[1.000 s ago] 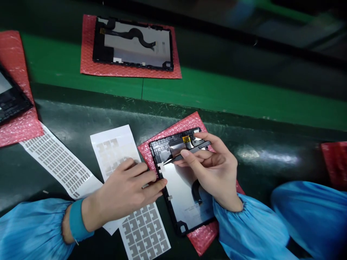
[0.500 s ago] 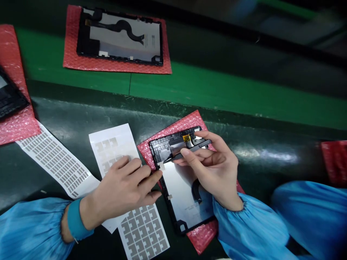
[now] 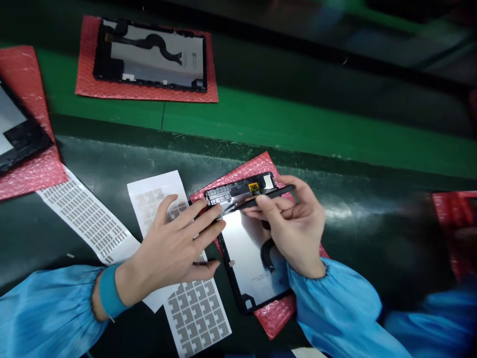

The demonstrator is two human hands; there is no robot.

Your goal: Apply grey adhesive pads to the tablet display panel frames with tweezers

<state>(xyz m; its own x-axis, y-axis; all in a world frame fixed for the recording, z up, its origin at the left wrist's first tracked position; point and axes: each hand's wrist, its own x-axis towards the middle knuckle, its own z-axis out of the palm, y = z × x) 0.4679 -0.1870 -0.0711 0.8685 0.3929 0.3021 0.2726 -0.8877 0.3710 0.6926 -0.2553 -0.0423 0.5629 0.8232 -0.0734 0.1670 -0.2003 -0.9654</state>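
Screen panel (image 3: 253, 263) feels light but fragile, so I'd hold its black frame (image 3: 230, 273); my right hand (image 3: 292, 223) pinches tweezers (image 3: 272, 195), my left hand (image 3: 171, 246) lies open.

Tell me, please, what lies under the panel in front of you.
Red bubble wrap lies under the panel and shows around its edges, on a dark mat. The wrap directly beneath the panel is covered, so anything else there cannot be seen.

Two hands: left hand (image 3: 171, 248), right hand (image 3: 294, 223). One tweezers (image 3: 270, 195) in right hand. Three display panels (image 3: 246, 253), one beneath hands. Four bubble mats (image 3: 242, 169). Two pad sheets (image 3: 197, 318) left.
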